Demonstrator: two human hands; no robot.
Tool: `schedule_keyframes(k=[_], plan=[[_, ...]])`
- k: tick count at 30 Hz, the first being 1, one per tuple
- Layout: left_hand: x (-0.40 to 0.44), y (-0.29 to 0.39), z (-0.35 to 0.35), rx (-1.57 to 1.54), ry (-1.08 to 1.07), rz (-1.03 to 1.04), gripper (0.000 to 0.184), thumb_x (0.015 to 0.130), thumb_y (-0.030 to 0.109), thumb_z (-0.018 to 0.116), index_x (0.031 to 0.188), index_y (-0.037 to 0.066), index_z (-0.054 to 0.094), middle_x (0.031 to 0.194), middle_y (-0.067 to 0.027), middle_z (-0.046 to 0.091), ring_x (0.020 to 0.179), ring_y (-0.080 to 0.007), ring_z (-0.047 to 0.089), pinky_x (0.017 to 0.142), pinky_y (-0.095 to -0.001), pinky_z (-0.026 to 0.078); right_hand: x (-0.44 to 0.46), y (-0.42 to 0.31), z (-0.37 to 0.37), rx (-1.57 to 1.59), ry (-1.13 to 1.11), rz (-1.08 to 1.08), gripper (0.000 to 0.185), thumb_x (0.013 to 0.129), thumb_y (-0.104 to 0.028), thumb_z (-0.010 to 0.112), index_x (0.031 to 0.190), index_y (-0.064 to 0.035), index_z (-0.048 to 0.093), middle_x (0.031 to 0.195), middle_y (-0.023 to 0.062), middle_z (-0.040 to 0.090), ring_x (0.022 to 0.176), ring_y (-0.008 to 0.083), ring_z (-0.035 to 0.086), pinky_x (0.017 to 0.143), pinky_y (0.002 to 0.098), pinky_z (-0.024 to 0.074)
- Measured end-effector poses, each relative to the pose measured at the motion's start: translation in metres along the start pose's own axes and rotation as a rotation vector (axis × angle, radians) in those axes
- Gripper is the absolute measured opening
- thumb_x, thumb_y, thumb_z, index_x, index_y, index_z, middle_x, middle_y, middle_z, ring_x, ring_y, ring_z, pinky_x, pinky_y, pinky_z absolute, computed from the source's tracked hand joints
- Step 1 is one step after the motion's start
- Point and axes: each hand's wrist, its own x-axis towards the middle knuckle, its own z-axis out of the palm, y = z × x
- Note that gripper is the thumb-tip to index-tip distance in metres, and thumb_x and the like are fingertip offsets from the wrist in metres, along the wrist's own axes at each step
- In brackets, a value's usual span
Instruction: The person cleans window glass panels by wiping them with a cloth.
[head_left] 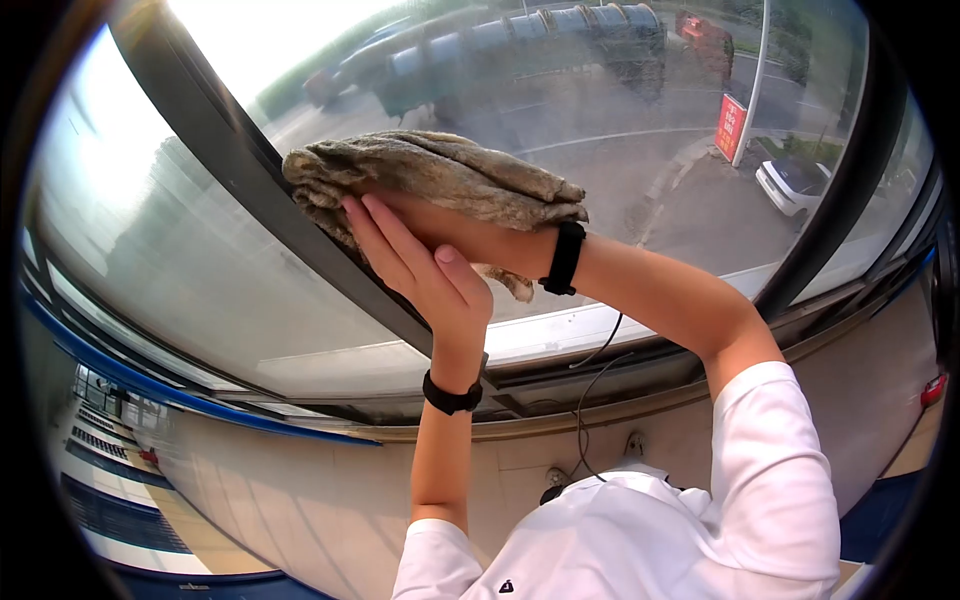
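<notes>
Window glass point(640, 185) behind crumpled cloth point(455, 175), left fingers point(398, 229) extended, right hand point(435, 215) with fingers hidden

The cloth point(450, 175) is mottled grey-brown, the shirt point(620, 540) white, both wristbands point(566, 258) black, the sign point(731, 126) red with pale lettering.

Indoor hall point(300, 460), large window point(180, 220), road point(570, 150) outside
</notes>
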Motion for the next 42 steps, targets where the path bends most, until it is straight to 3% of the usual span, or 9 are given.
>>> schedule_keyframes(k=[3,9,19,22,32,35,38,39,42], plan=[[0.004,-0.023,0.019,0.001,0.027,0.03,0.07,0.11,0.039,0.025,0.16,-0.009,0.018,0.166,-0.0341,0.016,0.153,-0.0513,0.021,0.124,-0.0549,0.018,-0.006,-0.004,-0.005,0.034,0.004,0.005,0.063,0.095,-0.012,0.052,0.155,0.0014,0.039,0.159,0.0212,0.037,0.149,0.0362,0.035,0.122,0.0423,0.0325],[0.006,-0.022,0.03,0.075,0.037,0.053,0.077,0.108,0.045,0.027,0.158,-0.013,0.02,0.163,-0.0341,0.026,0.148,-0.0512,0.03,0.121,-0.0537,0.022,-0.016,-0.005,-0.03,0.035,0.037,0.03,0.06,0.099,-0.022,0.048,0.154,0.0023,0.04,0.158,0.0213,0.04,0.147,0.0361,0.037,0.122,0.0431,0.0319],[-0.008,0.088,0.109,0.049,-0.044,0.123,0.078,0.107,0.048,0.023,0.157,-0.012,0.025,0.159,-0.032,0.035,0.142,-0.0484,0.04,0.116,-0.0531,0.028,-0.094,-0.02,-0.152,0.034,0.245,0.118,0.065,0.101,-0.039,0.047,0.149,0.0046,0.046,0.152,0.0211,0.046,0.142,0.0356,0.042,0.122,0.0431,0.0311],[-0.022,0.129,0.143,0.05,-0.066,0.152,0.078,0.107,0.047,0.023,0.157,-0.012,0.025,0.16,-0.0316,0.034,0.142,-0.0477,0.04,0.116,-0.053,0.029,-0.135,-0.014,-0.188,-0.151,0.294,0.056,0.064,0.1,-0.04,0.048,0.146,0.0049,0.048,0.147,0.0204,0.05,0.138,0.0357,0.044,0.12,0.0429,0.0329],[-0.067,0.27,0.245,0.083,-0.087,0.213,0.074,0.103,0.047,0.03,0.152,-0.008,0.042,0.149,-0.0298,0.051,0.13,-0.043,0.053,0.104,-0.0477,0.036,-0.255,-0.045,-0.34,-0.634,0.281,0.235,0.042,0.09,-0.024,0.058,0.121,0.0037,0.062,0.115,0.0176,0.061,0.108,0.0346,0.057,0.1,0.0437,0.0441],[-0.068,0.311,0.276,0.038,0.083,0.222,0.063,0.1,0.046,0.039,0.137,0.003,0.065,0.126,-0.0145,0.07,0.104,-0.0255,0.066,0.082,-0.0333,0.045,-0.287,-0.052,-0.378,-0.718,0.209,0.351,0.044,0.089,-0.025,0.056,0.122,0.0035,0.062,0.116,0.0168,0.061,0.11,0.0349,0.056,0.101,0.0432,0.0447],[-0.086,0.349,0.295,-0.006,-0.098,0.241,0.068,0.102,0.046,0.036,0.145,-0.003,0.055,0.143,-0.0227,0.06,0.122,-0.0356,0.059,0.095,-0.0414,0.041,-0.32,-0.055,-0.41,-0.879,0.203,0.429,0.04,0.087,-0.025,0.056,0.115,0.0018,0.065,0.109,0.0154,0.062,0.104,0.0341,0.057,0.097,0.0431,0.0457],[-0.085,0.361,0.301,0.014,-0.081,0.255,0.065,0.1,0.046,0.04,0.142,0.0,0.059,0.138,-0.0158,0.064,0.116,-0.0301,0.062,0.092,-0.0397,0.043,-0.329,-0.056,-0.419,-0.941,0.218,0.445,0.038,0.087,-0.025,0.057,0.114,0.0007,0.066,0.107,0.0143,0.062,0.102,0.0338,0.057,0.096,0.0435,0.0458],[-0.098,0.391,0.325,-0.121,-0.1,0.23,0.063,0.096,0.044,0.045,0.142,0.004,0.061,0.131,-0.01,0.068,0.108,-0.0245,0.063,0.089,-0.0377,0.043,-0.348,-0.057,-0.438,-1.131,0.231,0.47,0.035,0.086,-0.025,0.057,0.11,-0.0021,0.069,0.103,0.0116,0.063,0.099,0.0327,0.058,0.098,0.0454,0.0455]])
